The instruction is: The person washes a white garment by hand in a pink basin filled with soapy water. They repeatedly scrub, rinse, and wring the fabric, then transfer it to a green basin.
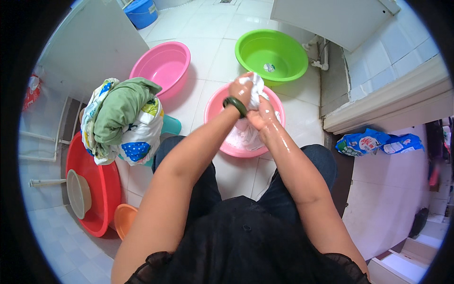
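A wet white cloth (256, 91) is bunched between my two hands above a pink plastic basin (216, 103). My left hand (241, 89), with a dark green bangle at the wrist, grips the cloth from the left, its fingers curled. Below and to the right, my right hand (262, 113) is against the cloth's lower end, fingers partly bent and wet; how firmly it holds is hard to see. More pale wet fabric (246, 136) lies in sudsy water in the basin, which stands on the tiled floor between my knees.
A pink basin (166, 64) and a green basin (271, 53) stand beyond. Piled laundry (122, 117) is at left, near a red tub (108, 184) holding a beige bowl (78, 194). An orange basin (124, 216), blue bucket (141, 14), pipes (321, 64) and blue packets (361, 142) surround the space.
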The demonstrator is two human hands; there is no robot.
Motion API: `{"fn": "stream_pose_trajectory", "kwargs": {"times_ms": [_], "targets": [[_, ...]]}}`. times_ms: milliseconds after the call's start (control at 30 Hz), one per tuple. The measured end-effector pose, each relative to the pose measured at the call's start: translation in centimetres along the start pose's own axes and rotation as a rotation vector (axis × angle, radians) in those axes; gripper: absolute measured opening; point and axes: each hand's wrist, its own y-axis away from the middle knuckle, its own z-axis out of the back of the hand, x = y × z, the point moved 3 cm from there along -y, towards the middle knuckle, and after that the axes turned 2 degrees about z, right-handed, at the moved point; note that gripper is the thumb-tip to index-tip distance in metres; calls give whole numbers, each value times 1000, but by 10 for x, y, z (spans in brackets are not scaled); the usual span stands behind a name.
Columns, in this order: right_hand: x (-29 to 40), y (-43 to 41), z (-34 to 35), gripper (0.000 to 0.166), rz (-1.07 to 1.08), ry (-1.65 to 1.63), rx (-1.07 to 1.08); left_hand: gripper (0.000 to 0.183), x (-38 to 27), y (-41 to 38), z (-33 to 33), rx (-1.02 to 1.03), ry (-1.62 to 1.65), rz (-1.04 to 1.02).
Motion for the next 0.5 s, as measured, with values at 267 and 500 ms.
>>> {"fn": "stream_pose_trajectory", "kwargs": {"times_ms": [267,500], "targets": [[6,17,-12,43,64,275,117,33,-4,21,-15,56,-434,-62],[24,18,-8,37,146,141,130,39,0,18,-16,88,-584,-79]]}}
